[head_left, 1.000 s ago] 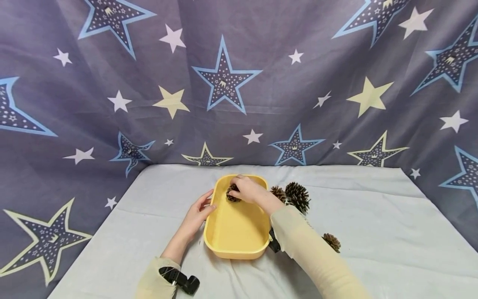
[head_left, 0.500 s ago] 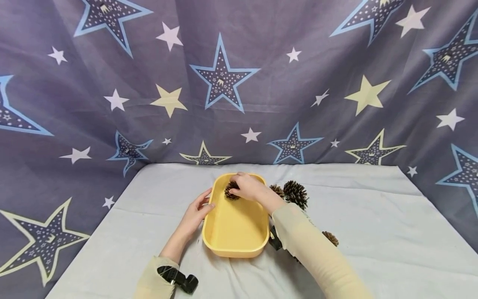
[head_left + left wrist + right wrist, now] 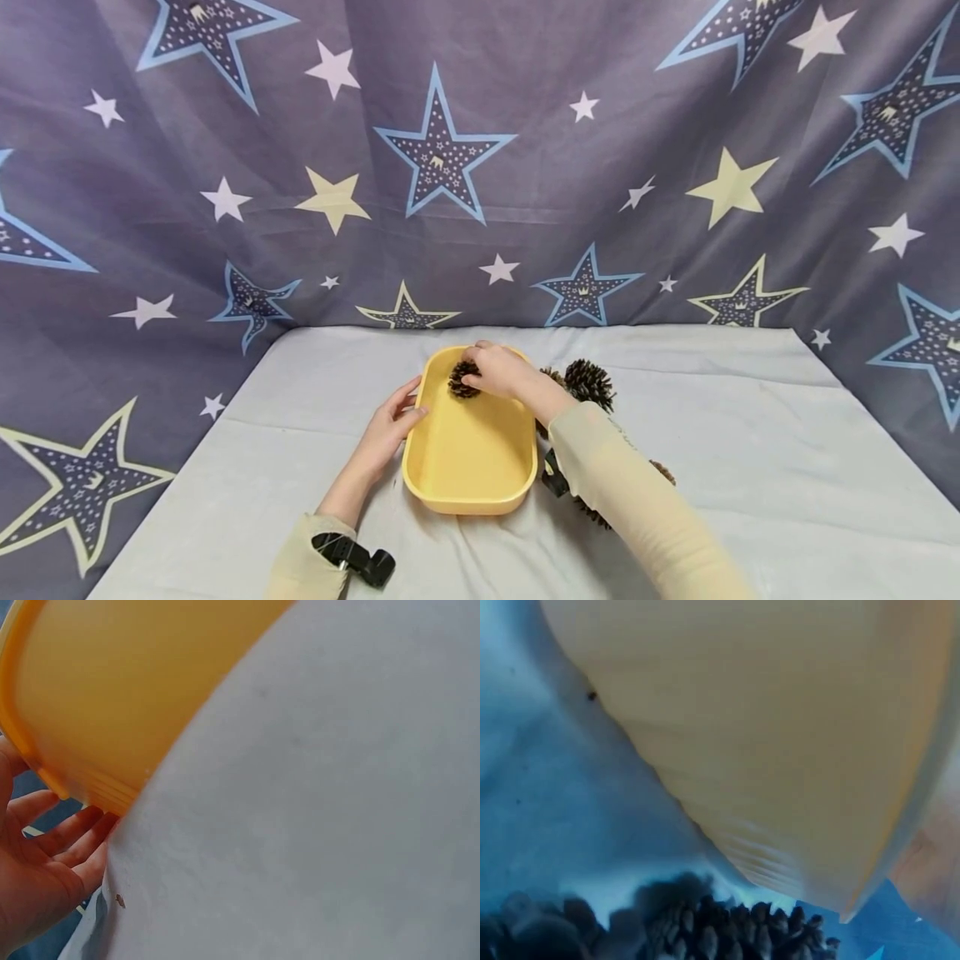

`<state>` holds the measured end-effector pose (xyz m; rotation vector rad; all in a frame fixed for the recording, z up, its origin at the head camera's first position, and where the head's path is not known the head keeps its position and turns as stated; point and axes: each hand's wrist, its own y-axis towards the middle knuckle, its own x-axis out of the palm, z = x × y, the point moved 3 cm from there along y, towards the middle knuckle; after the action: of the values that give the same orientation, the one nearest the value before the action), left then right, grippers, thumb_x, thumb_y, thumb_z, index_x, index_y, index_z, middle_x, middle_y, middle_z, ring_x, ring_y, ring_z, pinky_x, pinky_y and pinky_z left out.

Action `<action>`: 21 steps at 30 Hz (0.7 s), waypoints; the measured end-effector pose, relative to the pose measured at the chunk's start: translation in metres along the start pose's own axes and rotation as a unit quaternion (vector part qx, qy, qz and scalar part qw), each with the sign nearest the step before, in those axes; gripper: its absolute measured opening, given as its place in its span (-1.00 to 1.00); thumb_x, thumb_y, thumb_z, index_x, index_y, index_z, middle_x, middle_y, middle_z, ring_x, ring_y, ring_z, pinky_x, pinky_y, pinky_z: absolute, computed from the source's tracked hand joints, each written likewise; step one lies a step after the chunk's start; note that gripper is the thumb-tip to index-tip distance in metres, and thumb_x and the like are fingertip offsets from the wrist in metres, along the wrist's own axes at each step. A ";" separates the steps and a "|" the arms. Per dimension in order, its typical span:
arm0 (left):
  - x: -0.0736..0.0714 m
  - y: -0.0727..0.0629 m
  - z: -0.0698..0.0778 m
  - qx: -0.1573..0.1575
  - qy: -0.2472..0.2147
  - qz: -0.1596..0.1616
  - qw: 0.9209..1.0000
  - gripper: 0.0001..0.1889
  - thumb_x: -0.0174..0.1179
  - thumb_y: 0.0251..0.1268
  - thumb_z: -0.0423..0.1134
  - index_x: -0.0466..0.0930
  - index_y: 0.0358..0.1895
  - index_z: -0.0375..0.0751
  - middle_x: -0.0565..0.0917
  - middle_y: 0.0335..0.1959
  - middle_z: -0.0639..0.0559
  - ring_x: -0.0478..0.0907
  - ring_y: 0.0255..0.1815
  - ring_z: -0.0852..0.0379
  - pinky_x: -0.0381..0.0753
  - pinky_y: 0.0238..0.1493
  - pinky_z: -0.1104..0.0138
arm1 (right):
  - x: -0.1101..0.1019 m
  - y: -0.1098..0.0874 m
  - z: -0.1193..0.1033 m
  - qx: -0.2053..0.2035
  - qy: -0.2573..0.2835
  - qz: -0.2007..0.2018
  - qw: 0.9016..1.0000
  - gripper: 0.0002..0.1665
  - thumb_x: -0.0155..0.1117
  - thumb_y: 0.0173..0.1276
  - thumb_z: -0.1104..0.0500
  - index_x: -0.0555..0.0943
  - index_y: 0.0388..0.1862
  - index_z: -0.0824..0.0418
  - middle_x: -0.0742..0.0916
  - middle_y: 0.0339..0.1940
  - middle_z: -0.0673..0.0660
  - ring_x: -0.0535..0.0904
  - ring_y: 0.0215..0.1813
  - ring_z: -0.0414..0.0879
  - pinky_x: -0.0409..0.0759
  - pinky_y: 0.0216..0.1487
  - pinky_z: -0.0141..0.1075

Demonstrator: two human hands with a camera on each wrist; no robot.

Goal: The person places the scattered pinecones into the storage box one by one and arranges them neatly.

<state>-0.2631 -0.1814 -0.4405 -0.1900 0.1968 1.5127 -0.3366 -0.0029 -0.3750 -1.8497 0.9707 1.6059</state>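
A yellow plastic tub stands on the cloth-covered table in the head view. My right hand reaches over its right rim and holds a dark brown pine cone inside, near the far-left corner. Left of the tub, my left hand holds its side, thumb at the rim and fingers along the outer wall. The left wrist view shows the fingers of the left hand against the tub. In the right wrist view the tub's wall hides most of the right hand.
Right of the tub lie a large pine cone, a browner one beside it, and others partly behind the right sleeve. Pine cones also line the right wrist view's bottom edge. A starry curtain hangs behind the table.
The whole head view shifts slightly left and up. Both hands keep their places at the tub, and the pine cone stays in the right hand.
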 end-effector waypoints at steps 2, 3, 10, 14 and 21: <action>0.000 0.000 0.000 -0.003 -0.002 0.000 1.000 -0.43 0.06 0.26 -0.23 0.18 0.35 0.03 0.42 0.15 -0.21 0.46 -0.01 0.00 0.59 -0.22 0.32 | -0.003 -0.001 -0.001 -0.008 0.000 0.003 1.000 -0.56 0.17 0.28 0.02 0.52 0.07 0.21 0.58 0.01 0.14 0.50 0.05 -0.03 0.45 0.15 -0.24; 0.000 -0.001 0.001 -0.003 -0.002 0.000 1.000 -0.43 0.06 0.26 -0.23 0.18 0.35 0.04 0.42 0.15 -0.21 0.46 -0.01 -0.01 0.59 -0.22 0.32 | -0.005 -0.002 -0.001 -0.011 -0.002 0.005 1.000 -0.57 0.17 0.27 0.02 0.52 0.05 0.21 0.58 0.00 0.13 0.51 0.04 -0.03 0.45 0.15 -0.24; -0.001 -0.001 0.001 0.000 -0.005 0.000 1.000 -0.43 0.07 0.26 -0.23 0.18 0.35 0.04 0.42 0.15 -0.22 0.46 -0.02 -0.01 0.59 -0.20 0.30 | -0.021 -0.011 0.003 -0.032 -0.001 0.007 0.999 -0.62 0.20 0.25 0.09 0.55 0.01 0.24 0.62 -0.04 0.14 0.52 0.03 0.00 0.44 0.15 -0.22; -0.001 0.000 0.000 0.004 -0.008 -0.002 1.000 -0.43 0.06 0.27 -0.23 0.18 0.35 0.05 0.42 0.15 -0.21 0.45 -0.01 -0.03 0.59 -0.20 0.31 | -0.029 -0.019 0.008 -0.050 -0.002 0.027 0.998 -0.64 0.20 0.24 0.12 0.57 -0.03 0.26 0.64 -0.06 0.15 0.52 0.04 0.02 0.43 0.16 -0.20; -0.001 -0.001 0.000 0.000 -0.007 -0.002 1.000 -0.43 0.06 0.27 -0.22 0.18 0.36 0.04 0.42 0.15 -0.21 0.45 0.00 -0.03 0.59 -0.20 0.32 | -0.038 -0.034 0.017 -0.054 0.009 0.022 0.998 -0.61 0.18 0.24 0.07 0.57 -0.01 0.24 0.63 -0.01 0.12 0.53 0.03 -0.01 0.47 0.13 -0.19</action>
<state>-0.2625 -0.1822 -0.4399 -0.1794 0.1853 1.5088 -0.3226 0.0379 -0.3431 -1.9296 0.9575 1.7005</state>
